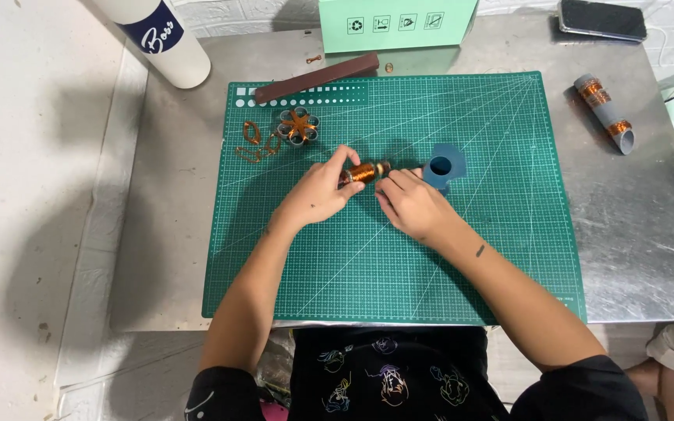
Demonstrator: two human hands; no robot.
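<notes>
My left hand pinches a small grey rod wound with copper wire, held just above the green cutting mat. My right hand meets it at the rod's right end, fingers closed around that end or the wire; the exact grip is hidden. A blue-grey tube piece with a round opening stands right behind my right hand. At the mat's upper left lie a copper wire flower on grey rings and loose copper wire petals.
A dark brown flat bar lies along the mat's top edge. A grey tube with copper windings rests on the metal table at right, a phone behind it. A white cylinder and a green box stand at the back.
</notes>
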